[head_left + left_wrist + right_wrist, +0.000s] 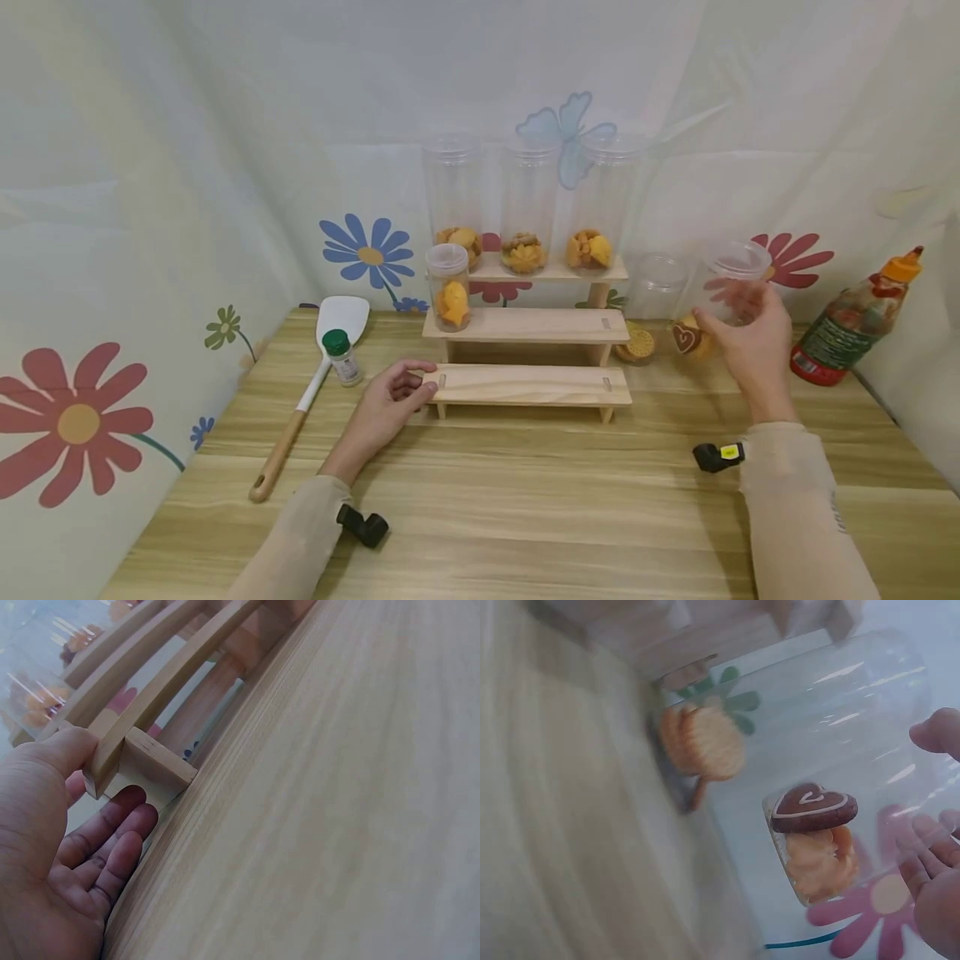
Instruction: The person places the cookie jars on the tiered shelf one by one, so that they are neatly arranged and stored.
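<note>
My left hand [388, 400] grips the left end of the lowest step of a wooden tiered display rack [525, 383], thumb on its front corner. In the left wrist view, the thumb lies against the step [112, 750] and the other fingers bend loosely below. On the right, my right hand [753, 342] holds a clear plastic jar [738, 258], its fingers showing through the wall. Inside the jar are a brown heart-shaped cookie [814, 808] and orange cookies [821, 862]. The jar tilts in the head view, close beside another clear jar [658, 283] with round cookies.
Three tall cookie jars [528, 208] line the top step; a smaller jar [448, 287] stands at the middle step's left end. A white spatula [311, 383] and green-capped shaker [341, 357] lie left. A red sauce bottle [851, 325] stands far right, by the curtain [862, 192].
</note>
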A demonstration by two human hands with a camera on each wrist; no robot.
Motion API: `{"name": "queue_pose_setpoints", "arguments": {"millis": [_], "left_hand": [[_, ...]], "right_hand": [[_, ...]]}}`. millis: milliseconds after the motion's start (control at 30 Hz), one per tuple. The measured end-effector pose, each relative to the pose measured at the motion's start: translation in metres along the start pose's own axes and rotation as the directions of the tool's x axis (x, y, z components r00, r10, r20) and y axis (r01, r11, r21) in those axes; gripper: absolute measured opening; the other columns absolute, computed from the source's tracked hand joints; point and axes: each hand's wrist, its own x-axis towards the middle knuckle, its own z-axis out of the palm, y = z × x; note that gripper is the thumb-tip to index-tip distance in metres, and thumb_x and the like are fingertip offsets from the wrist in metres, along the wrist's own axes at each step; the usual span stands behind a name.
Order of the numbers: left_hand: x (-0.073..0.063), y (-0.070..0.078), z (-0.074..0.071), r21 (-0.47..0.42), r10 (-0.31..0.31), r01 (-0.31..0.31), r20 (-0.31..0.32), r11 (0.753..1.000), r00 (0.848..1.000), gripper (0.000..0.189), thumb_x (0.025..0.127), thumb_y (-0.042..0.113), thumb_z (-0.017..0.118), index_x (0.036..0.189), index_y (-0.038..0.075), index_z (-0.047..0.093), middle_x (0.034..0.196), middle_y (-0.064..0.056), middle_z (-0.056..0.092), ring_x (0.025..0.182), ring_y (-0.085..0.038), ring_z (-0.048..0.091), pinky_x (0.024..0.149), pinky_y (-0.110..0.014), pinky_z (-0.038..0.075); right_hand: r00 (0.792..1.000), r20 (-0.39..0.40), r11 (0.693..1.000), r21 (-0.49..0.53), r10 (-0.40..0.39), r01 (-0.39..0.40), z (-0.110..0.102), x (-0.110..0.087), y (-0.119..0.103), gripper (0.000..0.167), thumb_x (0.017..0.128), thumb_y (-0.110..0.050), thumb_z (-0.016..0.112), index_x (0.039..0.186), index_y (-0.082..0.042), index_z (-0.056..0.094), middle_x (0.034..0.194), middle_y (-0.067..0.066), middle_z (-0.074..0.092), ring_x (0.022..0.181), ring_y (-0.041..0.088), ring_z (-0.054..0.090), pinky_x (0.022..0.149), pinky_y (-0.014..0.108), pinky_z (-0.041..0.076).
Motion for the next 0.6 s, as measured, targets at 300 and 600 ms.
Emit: {"name": "queue_pose_setpoints", "arguments": {"millis": [300, 600], "left_hand": [[0.0, -0.001, 0.0, -0.003, 0.006, -0.006, -0.001, 1.0, 1.0, 0.032, 0.11, 0.029, 0.075, 0.139, 0.014, 0.072, 0.112, -0.015, 0.078, 0.1, -0.027, 0.07, 0.082, -0.026, 0.055], [0.001, -0.001, 0.0, -0.001, 0.004, -0.004, -0.004, 1.0, 1.0, 0.033, 0.11, 0.03, 0.075, 0.139, 0.014, 0.072, 0.112, -0.014, 0.078, 0.101, -0.026, 0.07, 0.083, -0.026, 0.055]], "right_hand": [[0.998, -0.034, 0.998, -0.035, -0.053, 0.052, -0.015, -0.005, -0.038, 0.054, 0.094, -0.025, 0.092, 0.137, -0.015, 0.062, 0.115, -0.01, 0.061, 0.11, 0.011, 0.061, 0.097, 0.021, 0.046], [0.987, -0.108, 0.991, 0.04, -0.12, 0.125, -0.028, -0.015, -0.073, 0.045, 0.09, -0.016, 0.094, 0.128, -0.012, 0.068, 0.115, -0.009, 0.071, 0.095, 0.011, 0.062, 0.079, 0.02, 0.048]]}}
